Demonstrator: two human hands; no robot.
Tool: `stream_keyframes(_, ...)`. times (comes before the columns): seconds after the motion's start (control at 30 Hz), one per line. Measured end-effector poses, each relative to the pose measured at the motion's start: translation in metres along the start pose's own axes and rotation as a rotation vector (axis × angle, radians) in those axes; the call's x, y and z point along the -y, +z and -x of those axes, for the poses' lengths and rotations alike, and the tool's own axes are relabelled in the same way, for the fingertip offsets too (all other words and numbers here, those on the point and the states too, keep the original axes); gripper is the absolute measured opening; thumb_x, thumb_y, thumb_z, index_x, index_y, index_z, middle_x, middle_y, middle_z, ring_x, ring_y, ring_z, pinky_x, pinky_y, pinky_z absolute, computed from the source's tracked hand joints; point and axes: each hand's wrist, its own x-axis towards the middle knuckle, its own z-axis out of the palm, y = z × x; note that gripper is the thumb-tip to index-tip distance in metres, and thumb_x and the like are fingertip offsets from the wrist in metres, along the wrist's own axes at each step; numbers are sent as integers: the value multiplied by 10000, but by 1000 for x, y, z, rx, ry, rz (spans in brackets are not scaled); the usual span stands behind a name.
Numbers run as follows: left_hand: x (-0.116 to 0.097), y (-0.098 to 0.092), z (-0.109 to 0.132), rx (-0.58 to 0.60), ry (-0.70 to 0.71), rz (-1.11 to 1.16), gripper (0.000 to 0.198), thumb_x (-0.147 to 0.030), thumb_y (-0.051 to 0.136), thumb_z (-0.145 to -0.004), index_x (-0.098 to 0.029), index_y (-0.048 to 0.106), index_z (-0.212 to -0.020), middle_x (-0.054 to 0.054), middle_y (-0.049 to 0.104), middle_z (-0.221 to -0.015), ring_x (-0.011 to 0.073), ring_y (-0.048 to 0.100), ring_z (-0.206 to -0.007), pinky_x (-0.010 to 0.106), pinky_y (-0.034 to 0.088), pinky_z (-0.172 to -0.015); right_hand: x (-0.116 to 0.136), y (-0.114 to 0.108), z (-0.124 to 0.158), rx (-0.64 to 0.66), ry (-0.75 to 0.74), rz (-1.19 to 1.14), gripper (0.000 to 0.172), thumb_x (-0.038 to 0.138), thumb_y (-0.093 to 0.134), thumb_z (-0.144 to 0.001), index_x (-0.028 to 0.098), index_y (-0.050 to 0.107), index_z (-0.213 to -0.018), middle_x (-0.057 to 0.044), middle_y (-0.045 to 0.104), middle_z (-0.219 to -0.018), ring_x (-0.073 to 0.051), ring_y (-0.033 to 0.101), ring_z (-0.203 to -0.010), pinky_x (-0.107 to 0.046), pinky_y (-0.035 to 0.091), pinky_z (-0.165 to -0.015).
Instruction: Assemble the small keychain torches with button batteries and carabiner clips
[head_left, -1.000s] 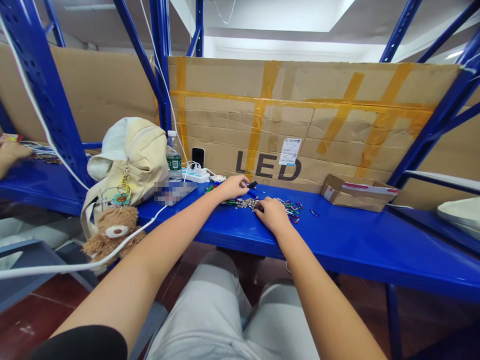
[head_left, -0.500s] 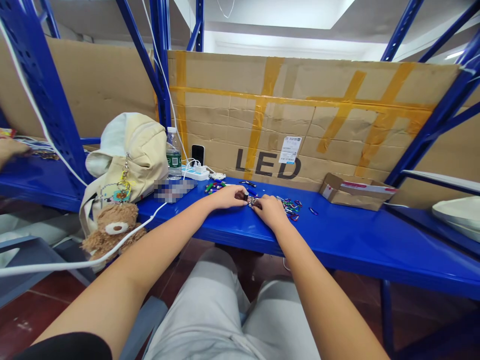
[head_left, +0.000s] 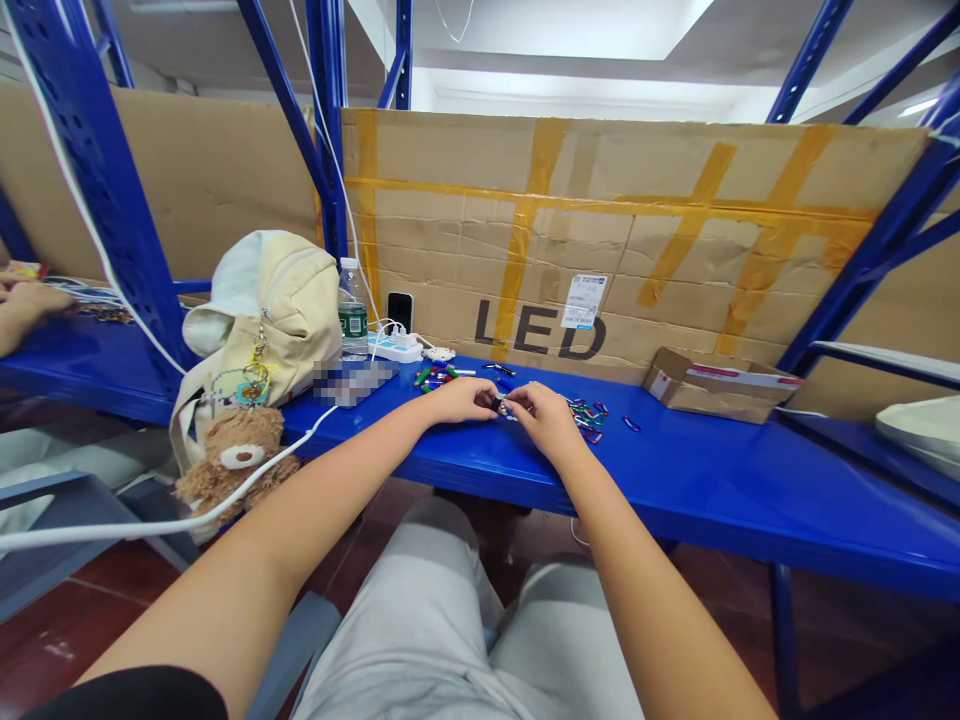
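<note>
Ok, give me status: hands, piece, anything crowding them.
Left hand and right hand both pinching small metal piece over blue shelf. Coloured clips lie just beyond right hand.

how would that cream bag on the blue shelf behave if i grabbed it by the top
Probably floppy: the cream bag is soft cloth, slumped and creased. The teddy bear hanging below the shelf edge would likely swing. It may snag the white cable running beside it.

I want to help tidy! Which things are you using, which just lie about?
In use: left hand, right hand, small silver metal piece, coloured metal clips.
Lying about: cream fabric backpack, brown teddy bear, clear plastic water bottle, brown cardboard box.
</note>
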Motion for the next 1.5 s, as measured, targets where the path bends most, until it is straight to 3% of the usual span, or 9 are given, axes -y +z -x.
stream_keyframes(0.23,5,2,-2,0,13,-32,272,-256,642,-707,-148,616,-955,44,672,-918,163,618,-841,274,466,-786,-2,2,1,-132,-24,-133,153,182,544,-768,177,619,-902,-59,667,-865,-155,607,-719,-276,481,-652)
stream_keyframes(0.47,4,3,-2,-19,26,-53,241,-257,637,-707,-150,610,-921,36,670,-881,164,618,-820,267,463,-752,4,1,2,-124,3,-175,191,193,503,-779,177,616,-932,-62,690,-897,-162,633,-773,-283,490,-675)
stream_keyframes(1.07,2,8,-2,-62,89,-145,214,-217,618,-704,-146,612,-906,37,669,-856,162,613,-791,251,464,-705,5,3,-5,-144,153,-208,134,186,511,-721,181,633,-775,-35,647,-806,-145,574,-691,-282,456,-664)
stream_keyframes(1.2,0,7,-2,-137,138,-152,204,-158,575,-712,-152,615,-912,28,675,-873,154,615,-814,257,465,-758,-2,3,-2,-155,145,-52,162,175,490,-744,168,634,-818,-52,633,-835,-162,563,-748,-291,440,-712)
stream_keyframes(1.33,0,5,-4,-248,214,-143,236,-100,524,-707,-166,621,-912,13,673,-903,143,609,-872,251,452,-816,-4,3,0,-16,120,246,180,220,519,-765,182,672,-851,-75,616,-906,-203,532,-867,-311,405,-784)
stream_keyframes(1.5,3,4,-5,-267,226,-144,210,-111,528,-707,-164,616,-890,8,668,-876,138,609,-844,248,455,-797,-2,4,1,136,140,459,200,278,543,-788,218,696,-902,-82,601,-951,-214,508,-867,-317,381,-764)
